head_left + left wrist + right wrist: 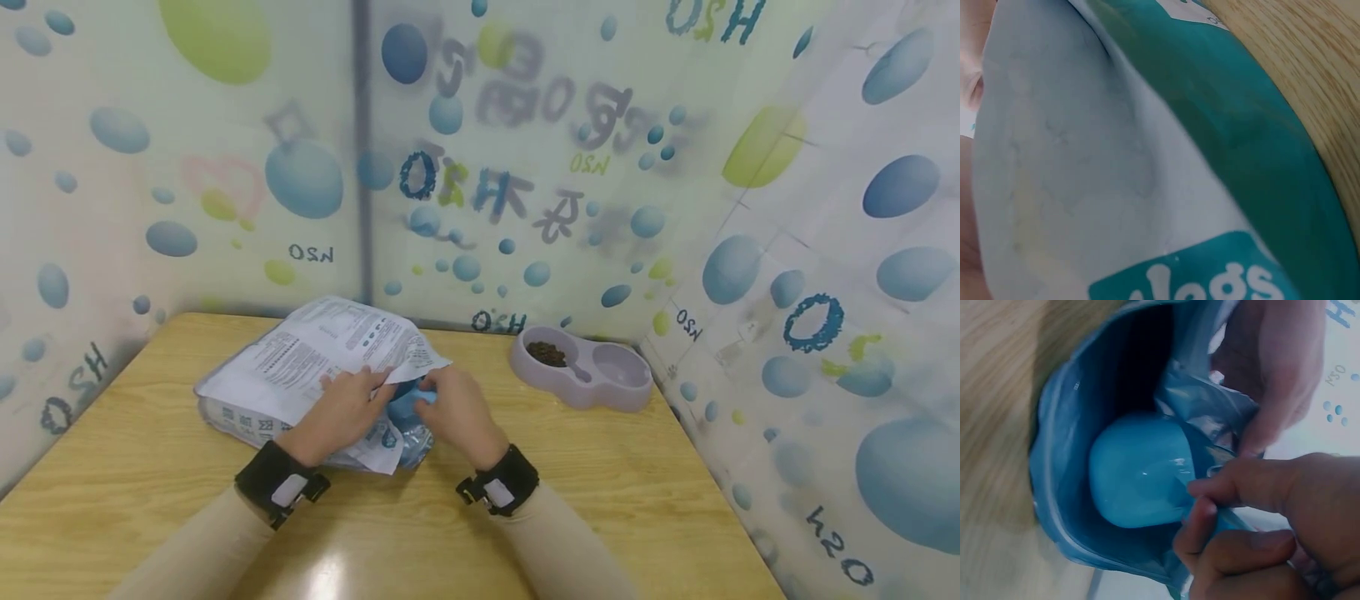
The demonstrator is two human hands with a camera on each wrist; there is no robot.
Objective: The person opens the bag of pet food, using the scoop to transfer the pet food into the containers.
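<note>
A large white and teal bag [300, 358], with "dogs" printed on it in the left wrist view, lies on its side on the table. Its blue-lined mouth [1054, 487] gapes toward me. My left hand [341, 412] grips the upper edge of that mouth; in the right wrist view, its fingers hold the crumpled film. Inside the mouth sits a light blue scoop [1141, 475]. My right hand [457, 412] pinches the scoop's handle between thumb and finger, the other fingers curled. How deep the bag's contents lie is hidden in shadow.
A grey double pet bowl [577, 400] stands at the back right of the wooden table [600, 492], with brown kibble [546, 354] in its left basin. Walls patterned with blue and green bubbles [303, 179] close in the back and both sides.
</note>
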